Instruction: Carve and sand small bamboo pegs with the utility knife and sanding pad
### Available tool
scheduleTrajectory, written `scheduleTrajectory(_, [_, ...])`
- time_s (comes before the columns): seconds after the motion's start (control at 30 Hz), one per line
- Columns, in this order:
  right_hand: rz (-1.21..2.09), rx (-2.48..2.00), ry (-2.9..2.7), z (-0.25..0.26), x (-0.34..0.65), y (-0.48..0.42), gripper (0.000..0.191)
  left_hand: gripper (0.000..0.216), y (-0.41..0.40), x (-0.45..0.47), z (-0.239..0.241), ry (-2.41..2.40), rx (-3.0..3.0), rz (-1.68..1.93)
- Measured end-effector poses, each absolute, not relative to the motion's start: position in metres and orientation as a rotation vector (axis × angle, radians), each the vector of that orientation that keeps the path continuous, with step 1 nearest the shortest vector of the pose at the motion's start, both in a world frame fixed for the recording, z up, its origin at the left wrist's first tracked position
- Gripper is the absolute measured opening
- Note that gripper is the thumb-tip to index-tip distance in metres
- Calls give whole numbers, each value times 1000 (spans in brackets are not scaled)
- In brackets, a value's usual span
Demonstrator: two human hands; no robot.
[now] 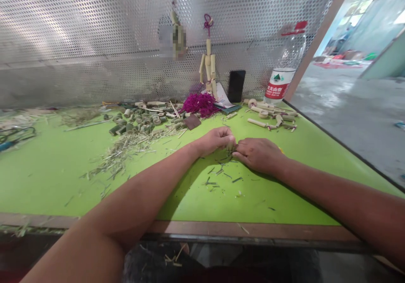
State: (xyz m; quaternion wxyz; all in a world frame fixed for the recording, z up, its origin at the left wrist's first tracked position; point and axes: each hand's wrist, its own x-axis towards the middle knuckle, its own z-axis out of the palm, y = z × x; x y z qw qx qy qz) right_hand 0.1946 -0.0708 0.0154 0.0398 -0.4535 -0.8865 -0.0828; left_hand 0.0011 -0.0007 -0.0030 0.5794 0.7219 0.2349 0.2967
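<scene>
My left hand (218, 140) pinches a small greenish bamboo piece (230, 147) just above the green tabletop. Close against it, my right hand (261, 153) is closed with its fingertips near the bamboo. What my right fingers grip is mostly hidden; a bit of yellow (282, 150) shows behind that hand. Dark green shavings (210, 182) lie scattered on the table below both hands.
Behind my hands are a pile of bamboo sections (144, 120), pale slivers (122, 152) and purple cord (199, 104). A jointed bamboo figure (208, 63) hangs by a phone (236, 86). Bamboo parts (268, 114) and a large bottle (281, 76) stand right, near the table edge.
</scene>
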Motion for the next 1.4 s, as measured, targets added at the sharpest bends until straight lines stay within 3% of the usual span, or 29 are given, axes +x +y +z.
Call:
scheduleTrajectory(0.9, [-397, -1226, -2795, 13, 192, -71, 38, 23, -8, 8, -3, 896, 1981, 813])
scheduleTrajectory(1.2, [-446, -1423, -2502, 12, 197, -74, 39, 49, -1, 2, -8, 716, 1746, 793])
scheduleTrajectory(1.4, [-447, -1442, -2465, 13, 197, -74, 42, 50, 4, 1, -11, 640, 1593, 756])
